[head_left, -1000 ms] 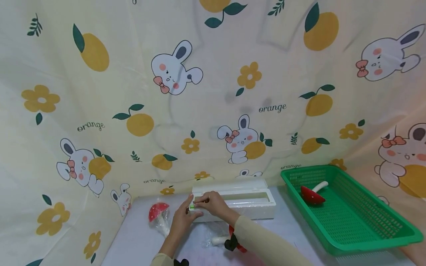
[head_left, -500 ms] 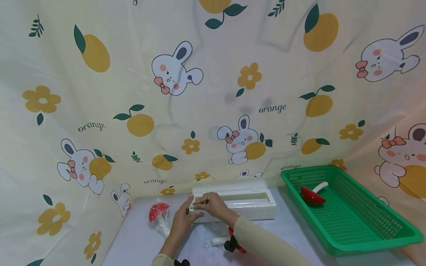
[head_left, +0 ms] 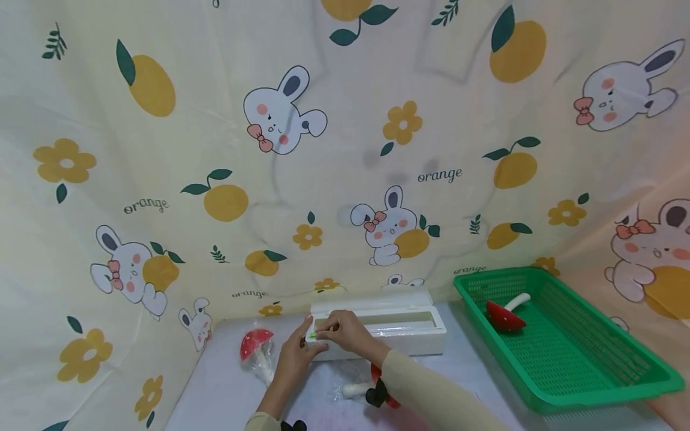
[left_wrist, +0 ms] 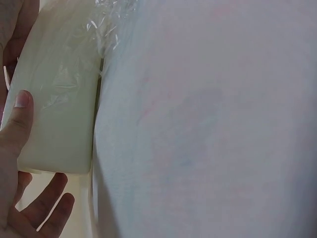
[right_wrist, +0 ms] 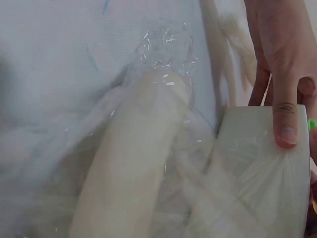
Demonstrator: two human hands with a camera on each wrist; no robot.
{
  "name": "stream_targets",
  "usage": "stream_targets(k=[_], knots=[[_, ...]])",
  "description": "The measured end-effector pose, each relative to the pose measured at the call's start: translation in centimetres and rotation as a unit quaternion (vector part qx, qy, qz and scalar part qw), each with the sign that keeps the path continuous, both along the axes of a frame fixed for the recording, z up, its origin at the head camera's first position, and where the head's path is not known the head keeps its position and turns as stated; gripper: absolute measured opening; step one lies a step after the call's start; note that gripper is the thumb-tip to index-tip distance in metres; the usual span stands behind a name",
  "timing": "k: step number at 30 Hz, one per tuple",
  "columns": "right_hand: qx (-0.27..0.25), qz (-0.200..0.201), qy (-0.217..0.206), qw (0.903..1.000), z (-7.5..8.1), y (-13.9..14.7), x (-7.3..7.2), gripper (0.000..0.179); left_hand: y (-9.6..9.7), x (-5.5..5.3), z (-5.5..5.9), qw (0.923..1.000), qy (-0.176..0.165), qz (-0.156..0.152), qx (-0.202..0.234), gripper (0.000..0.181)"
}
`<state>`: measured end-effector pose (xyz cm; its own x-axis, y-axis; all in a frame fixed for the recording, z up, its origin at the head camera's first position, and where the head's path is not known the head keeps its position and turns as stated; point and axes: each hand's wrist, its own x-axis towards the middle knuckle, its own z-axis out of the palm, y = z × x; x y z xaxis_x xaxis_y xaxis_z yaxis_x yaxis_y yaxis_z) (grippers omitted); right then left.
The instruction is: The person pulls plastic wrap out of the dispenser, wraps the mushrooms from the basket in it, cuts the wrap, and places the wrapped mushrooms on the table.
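Note:
A white cling film dispenser box [head_left: 399,344] stands on the table with its lid raised and a film roll inside. My left hand [head_left: 293,357] grips its left end, the thumb [left_wrist: 21,116] against the front face, other fingers around the end and back. The fingertips of my right hand [head_left: 350,331] pinch the small green slide cutter [head_left: 313,335] at the same end. Beneath my right forearm lies a toy mushroom [head_left: 356,390] in clear film; its white stem [right_wrist: 131,158] fills the right wrist view, and the red cap is partly hidden. Film hangs along the box front.
Left of the box lies another film-wrapped toy mushroom [head_left: 256,345] with a red spotted cap. A green plastic basket [head_left: 593,400] stands at the right, holding a red and white mushroom [head_left: 505,316]. Behind the table [head_left: 210,383] hangs a patterned curtain [head_left: 345,161].

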<state>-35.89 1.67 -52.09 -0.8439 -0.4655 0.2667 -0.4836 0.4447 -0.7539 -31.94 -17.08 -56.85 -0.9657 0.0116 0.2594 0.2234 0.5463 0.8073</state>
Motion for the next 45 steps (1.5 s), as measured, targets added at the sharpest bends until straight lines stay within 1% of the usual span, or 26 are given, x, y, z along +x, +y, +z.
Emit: stream_targets(k=[6, 10, 13, 18, 19, 21, 25, 26, 29, 32, 35, 36, 40, 45], knots=[[0.040, -0.016, 0.011, 0.9990, 0.8, 0.4, 0.2, 0.008, 0.0, -0.2, 0.1, 0.9998, -0.009, 0.013, -0.008, 0.086], [0.070, -0.020, 0.024, 0.9971, 1.2, 0.8, 0.2, 0.008, 0.0, -0.2, 0.1, 0.9998, -0.014, 0.015, 0.000, 0.087], [0.086, -0.019, 0.031, 0.9956, 1.4, 1.3, 0.2, 0.008, 0.1, -0.2, 0.0, 0.9999, -0.009, 0.011, -0.001, 0.086], [0.110, -0.023, 0.031, 0.9931, 1.3, 2.0, 0.3, 0.007, 0.3, -0.3, -0.2, 0.9997, -0.017, 0.015, -0.010, 0.087], [0.115, -0.022, 0.032, 0.9926, 1.3, 2.1, 0.3, 0.008, 0.3, -0.4, -0.2, 0.9997, -0.015, 0.015, -0.011, 0.087], [0.125, -0.021, 0.040, 0.9912, 1.4, 2.4, 0.4, 0.008, 0.4, -0.4, -0.2, 0.9996, -0.021, 0.018, -0.011, 0.087], [0.148, -0.025, 0.076, 0.9858, 1.7, 3.4, 0.6, 0.006, 0.4, -0.4, -0.2, 0.9996, -0.022, 0.014, -0.011, 0.088], [0.154, -0.027, 0.087, 0.9840, 1.8, 3.7, 0.7, 0.006, 0.4, -0.3, -0.2, 0.9994, -0.028, 0.017, -0.010, 0.088], [0.165, -0.037, 0.109, 0.9796, 2.0, 4.9, 1.0, 0.006, 0.2, -0.1, -0.1, 0.9992, -0.030, 0.022, -0.012, 0.088], [0.170, -0.056, 0.104, 0.9784, 2.0, 6.1, 1.1, 0.006, 0.2, 0.2, 0.2, 0.9987, -0.039, 0.029, -0.011, 0.088], [0.164, -0.068, 0.090, 0.9800, 1.9, 6.9, 1.1, 0.008, 0.2, 0.3, 0.4, 0.9982, -0.050, 0.032, -0.010, 0.089], [0.163, -0.070, 0.084, 0.9805, 1.9, 7.0, 1.1, 0.008, 0.3, 0.3, 0.5, 0.9981, -0.051, 0.032, -0.009, 0.089], [0.165, -0.067, 0.082, 0.9805, 2.3, 7.3, 1.0, 0.009, 0.4, 0.0, 0.6, 0.9977, -0.059, 0.035, -0.005, 0.090], [0.176, -0.082, 0.075, 0.9780, 2.6, 7.8, 1.2, 0.009, 0.4, 0.0, 0.5, 0.9969, -0.070, 0.036, 0.003, 0.090]])
